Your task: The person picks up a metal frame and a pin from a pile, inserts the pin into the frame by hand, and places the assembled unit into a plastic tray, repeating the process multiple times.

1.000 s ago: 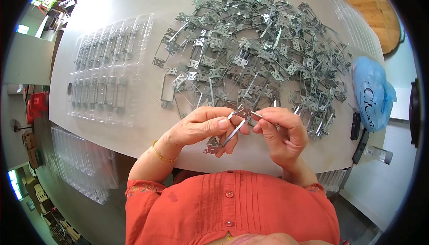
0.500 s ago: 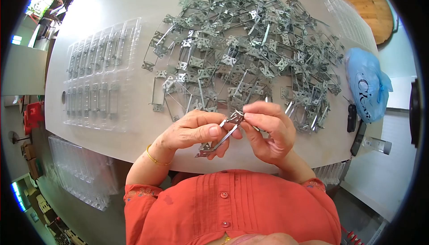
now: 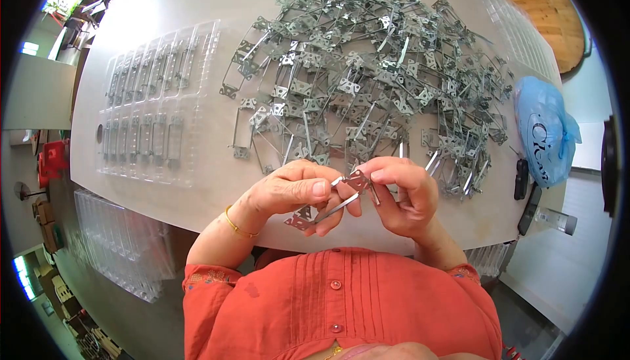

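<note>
My left hand (image 3: pixel 289 186) is closed on a bracket (image 3: pixel 356 181), thumb pressed over it, and my right hand (image 3: pixel 410 196) pinches a thin metal rod (image 3: pixel 375 194) against the bracket's near plate; whether the rod sits in a hole, I cannot tell. The bracket is held over the near edge of the table (image 3: pixel 164 5), tilted, one flat punched plate by my right fingertips, the other below my left hand, a straight shiny strip slanting between them. The metal is thin, grey and hard-edged. Ahead of me lies a tangled pile (image 3: pixel 350 85) of the same sort, plates with round holes and notched corners, long wiry arms crossing every way. To my left a clear plastic tray (image 3: pixel 203 101), moulded into narrow slots, holds brackets in two rows, lying side by side. Lower down, off the table's edge, more clear trays (image 3: pixel 121 242) stand ribbed and glossy. On the right slumps a blue bag (image 3: pixel 546 133), crinkled, with dark lettering, and near it lies a clear bottle (image 3: pixel 554 221).
</note>
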A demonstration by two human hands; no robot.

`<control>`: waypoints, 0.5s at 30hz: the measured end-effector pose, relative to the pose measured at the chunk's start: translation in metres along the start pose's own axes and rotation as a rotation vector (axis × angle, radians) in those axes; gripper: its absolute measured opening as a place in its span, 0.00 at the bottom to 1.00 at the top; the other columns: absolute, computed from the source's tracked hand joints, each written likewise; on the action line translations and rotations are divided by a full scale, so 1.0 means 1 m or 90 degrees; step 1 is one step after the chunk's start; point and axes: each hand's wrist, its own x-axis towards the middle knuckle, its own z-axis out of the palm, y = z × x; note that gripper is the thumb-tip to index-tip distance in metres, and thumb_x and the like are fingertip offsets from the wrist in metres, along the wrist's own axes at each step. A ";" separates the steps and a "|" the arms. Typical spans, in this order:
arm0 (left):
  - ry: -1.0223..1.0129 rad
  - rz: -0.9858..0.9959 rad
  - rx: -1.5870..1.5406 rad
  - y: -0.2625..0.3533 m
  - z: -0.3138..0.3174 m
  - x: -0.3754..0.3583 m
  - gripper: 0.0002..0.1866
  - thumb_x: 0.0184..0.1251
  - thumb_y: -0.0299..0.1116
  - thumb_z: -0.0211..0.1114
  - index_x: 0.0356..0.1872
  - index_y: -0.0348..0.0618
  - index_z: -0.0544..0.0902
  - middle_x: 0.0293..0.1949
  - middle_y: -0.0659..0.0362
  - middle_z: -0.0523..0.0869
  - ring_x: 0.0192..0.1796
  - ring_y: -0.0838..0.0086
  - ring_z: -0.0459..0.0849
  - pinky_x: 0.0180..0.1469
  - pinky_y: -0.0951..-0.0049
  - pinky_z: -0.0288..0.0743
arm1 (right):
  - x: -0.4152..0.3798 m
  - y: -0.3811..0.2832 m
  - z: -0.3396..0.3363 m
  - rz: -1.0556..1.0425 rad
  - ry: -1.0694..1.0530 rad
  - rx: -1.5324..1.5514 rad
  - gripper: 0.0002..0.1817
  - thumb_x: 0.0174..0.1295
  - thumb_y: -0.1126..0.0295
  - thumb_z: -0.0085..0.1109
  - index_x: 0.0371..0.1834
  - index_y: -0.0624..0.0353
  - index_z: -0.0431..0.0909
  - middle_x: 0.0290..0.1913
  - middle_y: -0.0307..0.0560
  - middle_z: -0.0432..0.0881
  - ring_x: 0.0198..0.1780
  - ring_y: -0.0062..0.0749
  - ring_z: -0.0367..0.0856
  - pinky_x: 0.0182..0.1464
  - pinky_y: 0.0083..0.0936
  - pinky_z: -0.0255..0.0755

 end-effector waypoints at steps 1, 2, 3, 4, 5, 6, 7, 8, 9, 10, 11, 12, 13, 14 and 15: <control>0.001 0.000 0.000 0.000 -0.001 0.000 0.34 0.80 0.58 0.57 0.55 0.27 0.83 0.26 0.52 0.86 0.24 0.75 0.81 0.23 0.77 0.67 | 0.001 -0.002 -0.003 -0.002 -0.019 0.002 0.19 0.61 0.90 0.63 0.52 0.60 0.76 0.47 0.55 0.89 0.47 0.42 0.91 0.43 0.30 0.86; -0.013 0.005 -0.022 -0.002 -0.002 0.000 0.34 0.79 0.57 0.58 0.55 0.26 0.83 0.26 0.52 0.85 0.24 0.75 0.81 0.23 0.77 0.67 | 0.001 -0.003 -0.004 -0.003 -0.038 0.004 0.19 0.60 0.90 0.63 0.52 0.59 0.77 0.46 0.55 0.89 0.46 0.42 0.91 0.42 0.30 0.86; -0.027 0.009 -0.044 -0.003 -0.003 0.000 0.33 0.78 0.55 0.60 0.54 0.24 0.83 0.25 0.52 0.85 0.23 0.75 0.81 0.22 0.77 0.68 | 0.001 -0.001 -0.004 -0.002 -0.038 0.005 0.19 0.60 0.90 0.63 0.52 0.59 0.77 0.46 0.55 0.89 0.46 0.42 0.91 0.42 0.30 0.86; -0.024 0.008 -0.046 -0.004 -0.004 -0.001 0.33 0.78 0.55 0.60 0.54 0.24 0.83 0.25 0.52 0.85 0.23 0.75 0.81 0.22 0.77 0.68 | 0.000 0.002 -0.003 -0.035 -0.036 -0.021 0.19 0.60 0.90 0.64 0.52 0.59 0.77 0.46 0.54 0.89 0.46 0.43 0.91 0.41 0.30 0.86; -0.034 0.013 -0.067 -0.005 -0.005 -0.003 0.33 0.77 0.55 0.62 0.54 0.23 0.83 0.25 0.52 0.84 0.23 0.74 0.81 0.22 0.76 0.68 | 0.000 0.005 -0.002 -0.067 -0.032 -0.048 0.19 0.59 0.89 0.64 0.52 0.59 0.78 0.46 0.53 0.89 0.45 0.43 0.91 0.40 0.30 0.86; -0.047 0.016 -0.090 -0.007 -0.006 -0.005 0.33 0.75 0.54 0.64 0.53 0.22 0.83 0.25 0.52 0.84 0.23 0.74 0.81 0.21 0.75 0.68 | 0.001 0.008 -0.002 -0.064 -0.030 -0.048 0.19 0.59 0.89 0.64 0.52 0.59 0.78 0.46 0.53 0.89 0.45 0.43 0.91 0.40 0.30 0.86; -0.050 0.012 -0.094 -0.009 -0.007 -0.006 0.33 0.75 0.54 0.64 0.53 0.22 0.83 0.25 0.52 0.84 0.23 0.74 0.81 0.21 0.75 0.68 | 0.002 0.010 -0.002 -0.078 -0.035 -0.088 0.19 0.58 0.89 0.66 0.52 0.60 0.78 0.46 0.52 0.89 0.44 0.43 0.91 0.40 0.30 0.86; -0.074 0.024 -0.086 -0.011 -0.008 -0.006 0.34 0.73 0.54 0.66 0.53 0.22 0.83 0.25 0.52 0.84 0.23 0.73 0.81 0.21 0.75 0.69 | 0.003 0.012 -0.001 -0.094 -0.039 -0.131 0.20 0.58 0.88 0.67 0.51 0.60 0.79 0.46 0.51 0.89 0.44 0.43 0.91 0.39 0.30 0.85; -0.098 0.039 -0.076 -0.011 -0.009 -0.005 0.34 0.72 0.54 0.68 0.53 0.22 0.83 0.25 0.52 0.84 0.23 0.72 0.81 0.21 0.75 0.70 | 0.002 0.015 0.001 -0.075 -0.010 -0.118 0.18 0.60 0.88 0.67 0.51 0.60 0.80 0.45 0.49 0.89 0.44 0.41 0.90 0.41 0.29 0.84; -0.100 0.041 -0.075 -0.010 -0.007 -0.004 0.34 0.72 0.54 0.68 0.53 0.22 0.83 0.25 0.52 0.84 0.23 0.72 0.81 0.21 0.75 0.70 | 0.002 0.014 0.000 -0.077 -0.011 -0.120 0.18 0.60 0.88 0.67 0.51 0.60 0.80 0.45 0.49 0.89 0.44 0.41 0.90 0.41 0.29 0.84; -0.032 0.048 -0.086 -0.008 -0.003 -0.005 0.35 0.71 0.55 0.69 0.52 0.22 0.83 0.25 0.52 0.84 0.23 0.72 0.81 0.21 0.75 0.70 | 0.004 0.012 0.000 -0.045 0.020 -0.124 0.17 0.61 0.88 0.67 0.51 0.61 0.81 0.44 0.49 0.89 0.44 0.40 0.89 0.42 0.29 0.84; 0.040 0.056 -0.095 -0.007 -0.001 -0.007 0.36 0.70 0.57 0.69 0.51 0.22 0.83 0.25 0.52 0.84 0.22 0.72 0.81 0.21 0.75 0.70 | 0.005 0.010 0.002 -0.013 0.052 -0.124 0.16 0.62 0.88 0.66 0.51 0.61 0.81 0.43 0.49 0.88 0.44 0.39 0.89 0.43 0.28 0.83; 0.065 0.092 -0.061 -0.006 -0.001 -0.005 0.36 0.72 0.59 0.67 0.51 0.24 0.83 0.24 0.53 0.83 0.22 0.72 0.81 0.21 0.75 0.70 | 0.007 0.007 0.001 -0.009 0.063 -0.121 0.14 0.63 0.87 0.66 0.50 0.63 0.82 0.42 0.49 0.88 0.41 0.35 0.86 0.42 0.26 0.81; 0.069 0.095 -0.058 -0.003 -0.001 -0.004 0.36 0.72 0.59 0.67 0.51 0.24 0.83 0.24 0.53 0.83 0.22 0.72 0.81 0.21 0.75 0.70 | 0.008 0.003 0.000 -0.013 0.062 -0.117 0.14 0.63 0.87 0.66 0.50 0.63 0.82 0.42 0.49 0.88 0.41 0.35 0.86 0.42 0.26 0.81; 0.079 0.104 -0.046 -0.001 -0.001 -0.004 0.35 0.73 0.59 0.65 0.51 0.26 0.83 0.24 0.53 0.83 0.22 0.73 0.81 0.21 0.75 0.70 | 0.009 -0.002 -0.003 -0.008 0.040 -0.117 0.14 0.63 0.87 0.66 0.50 0.63 0.82 0.42 0.49 0.88 0.39 0.35 0.86 0.40 0.26 0.80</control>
